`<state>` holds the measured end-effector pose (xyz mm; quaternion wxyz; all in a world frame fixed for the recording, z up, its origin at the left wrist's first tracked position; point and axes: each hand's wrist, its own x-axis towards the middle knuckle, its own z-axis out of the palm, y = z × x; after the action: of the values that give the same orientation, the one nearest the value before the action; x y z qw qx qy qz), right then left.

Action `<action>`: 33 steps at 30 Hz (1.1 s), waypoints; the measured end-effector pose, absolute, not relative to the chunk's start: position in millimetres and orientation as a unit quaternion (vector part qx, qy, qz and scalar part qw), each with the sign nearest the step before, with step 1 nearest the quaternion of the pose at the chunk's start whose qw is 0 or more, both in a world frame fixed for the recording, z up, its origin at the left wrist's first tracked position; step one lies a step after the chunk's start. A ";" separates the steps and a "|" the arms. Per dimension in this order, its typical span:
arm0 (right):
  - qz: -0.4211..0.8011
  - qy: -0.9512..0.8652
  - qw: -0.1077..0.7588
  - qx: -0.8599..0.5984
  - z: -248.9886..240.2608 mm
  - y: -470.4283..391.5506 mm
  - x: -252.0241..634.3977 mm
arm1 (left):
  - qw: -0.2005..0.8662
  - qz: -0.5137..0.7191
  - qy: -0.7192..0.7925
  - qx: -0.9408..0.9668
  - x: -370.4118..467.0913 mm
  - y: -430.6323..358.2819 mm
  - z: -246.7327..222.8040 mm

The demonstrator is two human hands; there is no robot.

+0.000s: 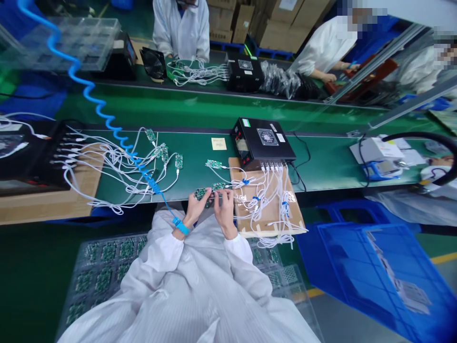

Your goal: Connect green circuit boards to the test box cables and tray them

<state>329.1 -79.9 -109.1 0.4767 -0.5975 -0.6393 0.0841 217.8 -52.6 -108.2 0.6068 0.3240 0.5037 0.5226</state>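
Observation:
At the near edge of the green bench, my left hand (pixel 196 207) is closed around a small green circuit board (pixel 201 193). My right hand (pixel 224 209) is beside it, fingers bent and pinched close to the boards; what lies between its fingertips is hidden. Just beyond my fingers is another green board (pixel 218 186), with a white cable end at its right side. A further board (pixel 213 164) lies on the bench, joined to a white cable. White cables (pixel 264 195) tied with blue ties run to a black box (pixel 264 140) with a fan.
On the left, white cables (pixel 117 164) link several boards to another black box (pixel 32 157). A coiled blue cord (pixel 96 102) runs to my wrist strap (pixel 181 226). Trays of boards (pixel 103 271) lie below me, blue bins (pixel 374 267) to the right. Co-workers (pixel 182 28) work across the bench.

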 end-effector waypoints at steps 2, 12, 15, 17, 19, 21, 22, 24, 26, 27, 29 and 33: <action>0.087 -0.638 0.477 -0.598 -109.7 -79.9 328.8 | 0.604 0.526 0.503 0.324 218.6 -53.4 -108.3; 0.067 -0.643 0.462 -0.607 -109.8 -82.4 325.5 | 0.555 0.550 0.495 0.379 225.4 -60.6 -117.0; 0.062 -0.636 0.461 -0.616 -110.4 -81.1 325.8 | 0.523 0.557 0.497 0.411 225.7 -63.0 -113.1; 0.057 -0.631 0.458 -0.624 -110.8 -81.1 326.9 | 0.501 0.559 0.504 0.428 226.5 -66.5 -108.9; 0.048 -0.627 0.453 -0.632 -111.4 -81.1 328.5 | 0.486 0.553 0.513 0.441 228.2 -69.9 -106.1; 0.044 -0.626 0.452 -0.634 -112.5 -80.0 330.0 | 0.470 0.549 0.527 0.446 230.0 -71.2 -106.5; 0.044 -0.627 0.455 -0.630 -113.2 -79.2 330.7 | 0.465 0.545 0.533 0.450 230.6 -71.2 -107.8; 0.043 -0.633 0.458 -0.623 -114.5 -77.6 331.9 | 0.448 0.538 0.537 0.470 231.6 -70.7 -111.6; 0.039 -0.641 0.458 -0.615 -115.4 -76.8 333.0 | 0.432 0.534 0.537 0.490 232.6 -70.7 -115.2; 0.035 -0.644 0.458 -0.612 -115.7 -76.5 333.5 | 0.424 0.535 0.536 0.497 233.0 -70.9 -116.5; 0.028 -0.645 0.458 -0.611 -115.6 -76.3 334.1 | 0.418 0.539 0.529 0.505 233.3 -71.5 -117.9; 0.041 -0.654 0.446 -0.609 -111.1 -77.8 333.7 | 0.429 0.551 0.525 0.486 229.8 -72.7 -116.1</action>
<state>333.7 -77.8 -111.1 0.4462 -0.6092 -0.6543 0.0406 229.8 -72.7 -116.1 0.4292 0.4857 0.5251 0.5515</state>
